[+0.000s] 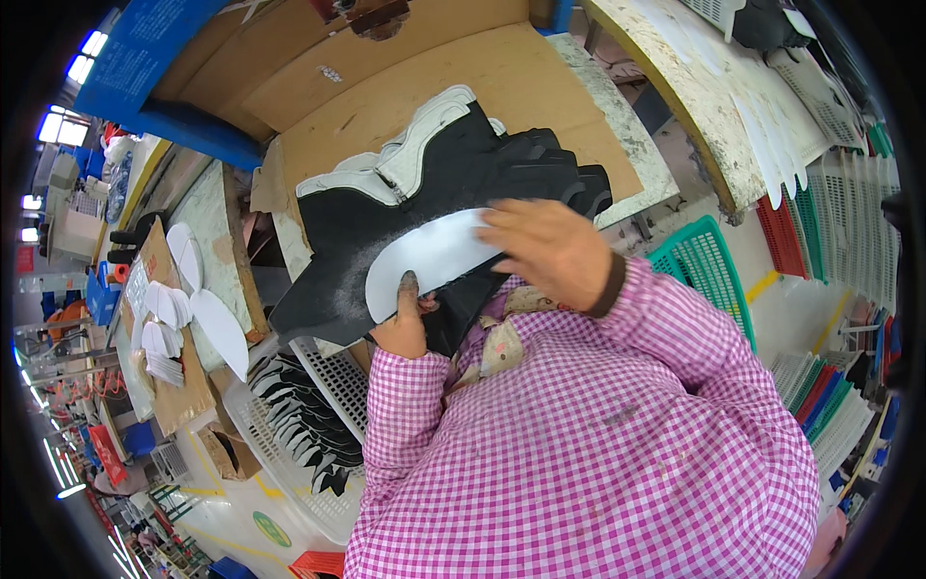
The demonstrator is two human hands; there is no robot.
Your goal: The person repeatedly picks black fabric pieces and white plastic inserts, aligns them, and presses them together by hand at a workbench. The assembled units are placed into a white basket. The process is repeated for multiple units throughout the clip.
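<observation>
A smooth white curved stiffener-like sheet [424, 255] lies over a black fabric piece [333, 280] in front of my chest. My left hand [403, 323] grips its lower left edge, thumb on top and the other fingers underneath. Over the sheet's right end, my right hand [550, 246] lies with fingers stretched out toward the left, slightly blurred. Just beyond, a stack of black pieces [550, 164] fans out on the cardboard-covered surface. White-edged pieces [386, 159] lie behind them. Some black material below the sheet is partly hidden by my hands.
Cardboard [463, 72] lines the work surface, with a blue frame [149, 72] at its far left. White cut pieces [217, 328] lie on the left. A white basket [289, 454] holds several black pieces. A green basket [709, 265] stands right, below a worn table [675, 87].
</observation>
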